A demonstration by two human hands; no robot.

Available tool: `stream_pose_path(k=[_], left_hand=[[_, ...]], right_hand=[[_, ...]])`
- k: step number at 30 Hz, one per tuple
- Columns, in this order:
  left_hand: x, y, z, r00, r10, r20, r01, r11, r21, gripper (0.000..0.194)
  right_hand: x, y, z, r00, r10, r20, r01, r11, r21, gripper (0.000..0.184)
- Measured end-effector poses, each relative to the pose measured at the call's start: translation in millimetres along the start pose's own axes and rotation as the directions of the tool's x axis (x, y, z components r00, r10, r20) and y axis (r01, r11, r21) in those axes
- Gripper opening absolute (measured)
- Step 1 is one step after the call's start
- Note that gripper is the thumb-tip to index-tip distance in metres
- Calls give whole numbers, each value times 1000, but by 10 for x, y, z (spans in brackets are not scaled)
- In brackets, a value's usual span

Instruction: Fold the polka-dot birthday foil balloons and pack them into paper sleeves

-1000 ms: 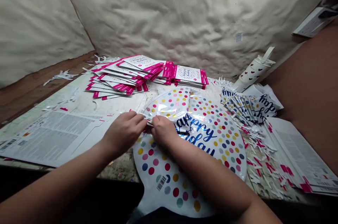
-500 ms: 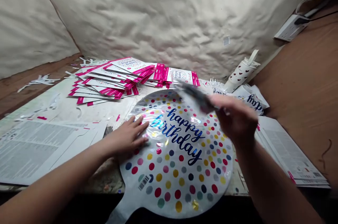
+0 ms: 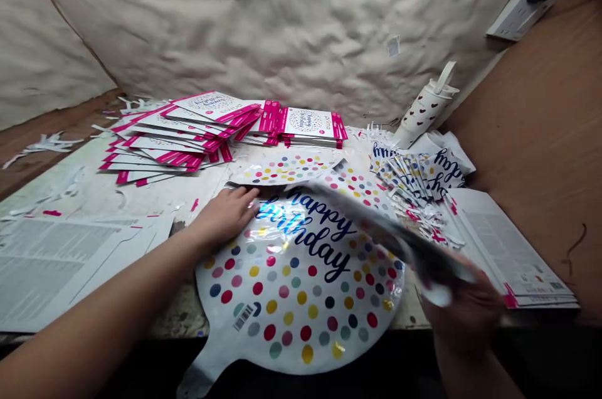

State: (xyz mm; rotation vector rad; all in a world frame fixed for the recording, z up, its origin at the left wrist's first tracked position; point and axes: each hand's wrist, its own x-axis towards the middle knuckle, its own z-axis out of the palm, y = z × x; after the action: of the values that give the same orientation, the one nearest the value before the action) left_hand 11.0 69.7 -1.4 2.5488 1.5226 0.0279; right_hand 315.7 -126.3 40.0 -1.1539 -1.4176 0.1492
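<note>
- Our left hand (image 3: 230,214) rests at the upper left edge of the balloon (image 3: 305,298), fingers touching the film; its thumb is hidden, so we cannot say whether it pinches or merely presses.
- Our right hand (image 3: 463,308), well apart from the left, is just to the right of the balloon, clamped round the near end of a long grey strip (image 3: 399,239). Both are blurred, and we cannot say what the strip is.
- Before us the balloon lies lettering up, its near side and tail (image 3: 207,367) reaching past the near edge of the table (image 3: 117,204). At its far end we see a dotted flap (image 3: 286,168); whether it belongs to the same balloon is unclear.
- Beyond the balloon, to its left, we have a fanned heap of cards (image 3: 188,129), with a neater card stack (image 3: 308,123) behind the balloon. To its right are paper scraps (image 3: 430,223), folded balloons (image 3: 418,176), a heart-patterned cup (image 3: 423,113) and printed packs (image 3: 512,248); to its left, printed sheets (image 3: 70,261).
- As we judge it, the strip could crease or scratch the film over the lettering if its edge digs in.
- With so much overhanging, the balloon could slip towards us should our left hand ease its pressure.
- Too wide a swing on the right could push scraps under the film and mark it.
</note>
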Motion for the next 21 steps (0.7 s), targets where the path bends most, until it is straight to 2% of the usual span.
stream_pose_path(k=[1,2,4,6,8,9,11,13,15,17,19,20,21], left_hand=[[102,-12,-24,1000,-21,-3,21,1000,-21,57],[195,-20,-49,999,-36,-13,35,999,-41,57],[332,-8,-94,997,-57,-43,54,996,-69,55],[369,52,-129,992,-87,-87,79,992,-95,53],[291,140,-163,982,-121,-145,99,984,-149,50],[213,182,-180,975,-136,-177,101,976,-192,49],[16,240,-215,959,-152,-238,81,955,-284,46],[-176,254,-237,945,-153,-290,43,935,-352,45],[-283,238,-230,952,-91,-292,-21,933,-359,42],[-247,221,-189,979,74,-189,-134,936,-327,39],[-63,222,-138,979,200,-28,-200,936,-289,42],[70,230,-122,977,210,29,-195,942,-273,49],[216,243,-120,984,173,45,-155,952,-265,57]], right_hand=[[29,-60,-26,997,-42,-65,41,999,-5,40],[33,-106,-10,993,-111,-52,110,994,-8,37],[-24,-136,148,958,-246,147,252,968,-17,35],[-143,-72,417,875,-335,351,364,931,-20,34],[-280,46,684,806,-364,467,423,906,-24,30],[-344,102,783,788,-350,506,419,908,-24,28],[-445,168,879,767,-274,580,336,942,0,27],[-509,153,852,728,-179,662,196,979,49,26],[-552,82,759,653,-116,749,71,993,93,23],[-590,4,668,569,-103,816,-5,992,128,23],[-626,-48,618,504,-102,858,-60,986,153,28],[-640,-61,611,489,-105,866,-78,984,163,29],[-648,-65,615,495,-104,863,-86,982,168,30]])
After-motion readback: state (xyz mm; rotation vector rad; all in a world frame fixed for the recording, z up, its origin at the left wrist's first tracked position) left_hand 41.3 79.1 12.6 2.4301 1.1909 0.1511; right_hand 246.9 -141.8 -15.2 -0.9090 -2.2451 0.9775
